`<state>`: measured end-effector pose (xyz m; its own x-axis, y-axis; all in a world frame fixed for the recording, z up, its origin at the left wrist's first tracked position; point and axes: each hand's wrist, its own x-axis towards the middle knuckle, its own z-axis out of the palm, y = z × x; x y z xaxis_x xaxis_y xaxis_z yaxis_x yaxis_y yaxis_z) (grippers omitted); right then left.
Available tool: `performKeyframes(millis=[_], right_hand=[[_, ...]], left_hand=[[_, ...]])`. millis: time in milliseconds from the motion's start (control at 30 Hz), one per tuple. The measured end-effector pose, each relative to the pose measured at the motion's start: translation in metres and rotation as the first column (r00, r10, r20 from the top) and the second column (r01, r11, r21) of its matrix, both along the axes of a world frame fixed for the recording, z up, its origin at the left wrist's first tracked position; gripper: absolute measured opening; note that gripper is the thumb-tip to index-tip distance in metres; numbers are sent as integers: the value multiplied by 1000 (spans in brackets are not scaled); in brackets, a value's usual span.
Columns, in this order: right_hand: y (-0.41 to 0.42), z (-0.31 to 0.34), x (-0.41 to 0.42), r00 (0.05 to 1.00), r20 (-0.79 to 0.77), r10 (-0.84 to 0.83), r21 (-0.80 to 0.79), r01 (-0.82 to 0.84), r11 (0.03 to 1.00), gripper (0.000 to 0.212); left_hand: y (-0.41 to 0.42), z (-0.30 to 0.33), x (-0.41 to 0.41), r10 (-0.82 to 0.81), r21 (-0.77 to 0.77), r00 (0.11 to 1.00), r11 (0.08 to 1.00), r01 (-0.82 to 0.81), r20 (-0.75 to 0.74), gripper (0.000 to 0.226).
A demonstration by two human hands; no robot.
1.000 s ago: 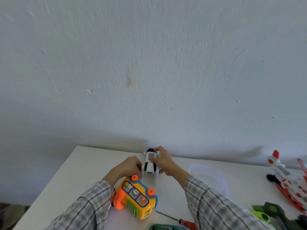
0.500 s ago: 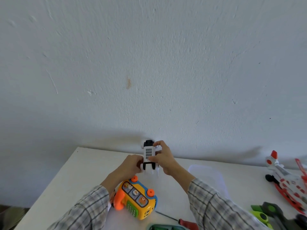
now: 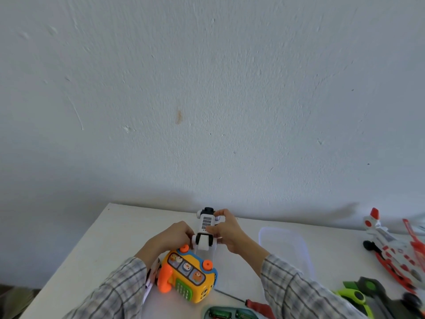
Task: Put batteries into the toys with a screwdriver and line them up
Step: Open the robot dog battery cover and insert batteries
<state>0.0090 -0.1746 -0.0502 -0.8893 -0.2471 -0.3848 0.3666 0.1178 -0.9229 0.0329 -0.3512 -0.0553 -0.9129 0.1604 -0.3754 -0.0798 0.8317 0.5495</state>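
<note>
Although the head view shows no battery and no open compartment, the task looks to be somewhere in its middle. The white robot [image 3: 205, 229] is off the table [image 3: 108, 229], held upright near the far edge, with its ribbed back panel facing the camera. Whether that panel's cover is already screwed on cannot be told. The yellow phone toy [image 3: 189, 276] sits just in front of the hands, which may mean it is finished and placed, though that is a guess. The helicopter [image 3: 391, 247] and the green toy [image 3: 358, 295] lie well apart at the right and are not in any row, so lining up appears mostly undone. The screwdriver [image 3: 255, 303] lies untouched on the table near the right sleeve, beside a clear tub [image 3: 296, 240].

The left hand [image 3: 171, 236] has its fingers curled around the robot's lower left side, by its leg. The right hand [image 3: 226, 231] grasps the robot from the right, thumb on the back panel and fingertips hooked over the shoulder. Both forearms, in plaid sleeves, reach forward and converge on the toy.
</note>
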Motion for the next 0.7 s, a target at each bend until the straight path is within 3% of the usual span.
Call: performKeyframes(millis=[233,367,467,533,600,700], right_hand=[[3,6,8,998,-56,-7,2,7,1000,45],[5,13,13,994,-94,-52,67,58,996,40],[9,17,28,971,-226,-75,226,127,966,35],[14,19,48,917,-391,-81,284,204,937,26],[22,19,74,831,-556,-5,323,221,920,19],[28,10,107,768,-573,285,493,45,869,26]], left_hand=[[-2,3,8,50,50,999,998,-50,6,21],[-3,10,19,88,5,996,996,-88,-27,39],[-9,14,38,158,79,983,985,-150,-95,43],[-16,15,55,217,134,951,972,-191,-222,41],[-24,13,74,262,131,894,965,-229,-365,40],[-34,2,103,290,-86,853,929,-360,-434,49]])
